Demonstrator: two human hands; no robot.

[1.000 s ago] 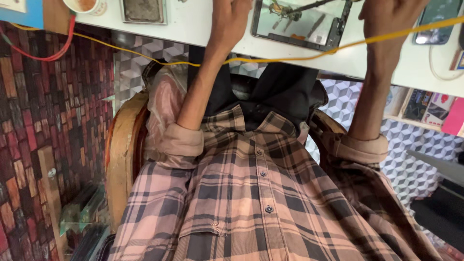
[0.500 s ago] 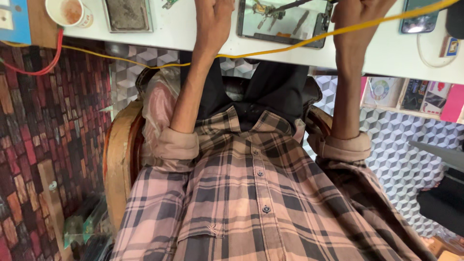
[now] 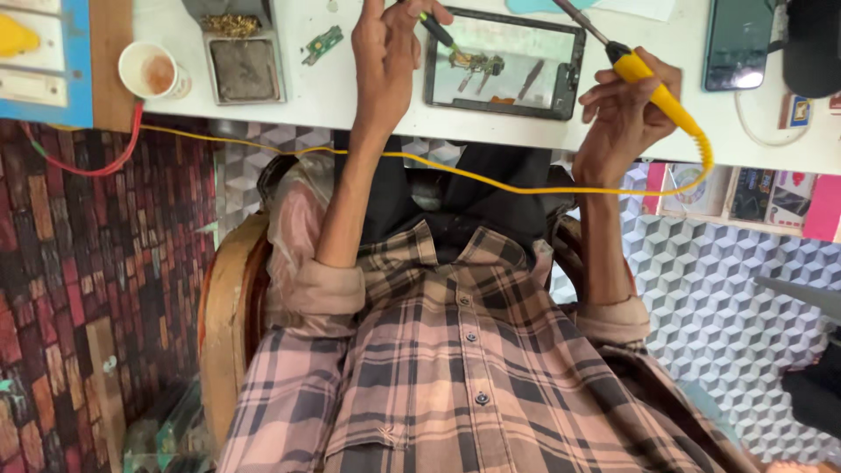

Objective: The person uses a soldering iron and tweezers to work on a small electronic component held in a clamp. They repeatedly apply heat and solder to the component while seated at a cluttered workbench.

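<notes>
Head view: the right hand (image 3: pixel 624 109) is closed around a yellow soldering iron (image 3: pixel 650 88), whose tip extends up and left of the grip. The left hand (image 3: pixel 385 52) pinches dark tweezers (image 3: pixel 436 31) between fingertips, tips resting on a small part (image 3: pixel 477 63) over the tablet (image 3: pixel 504 63), just right of the hand.

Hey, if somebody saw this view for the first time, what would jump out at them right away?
Probably the yellow-handled soldering iron in the right hand, its coiled yellow cord trailing across the chest. Next, the opened dark tablet on the white bench, where the left hand holds a thin dark tool over it. At far left stands a stained white cup.
</notes>
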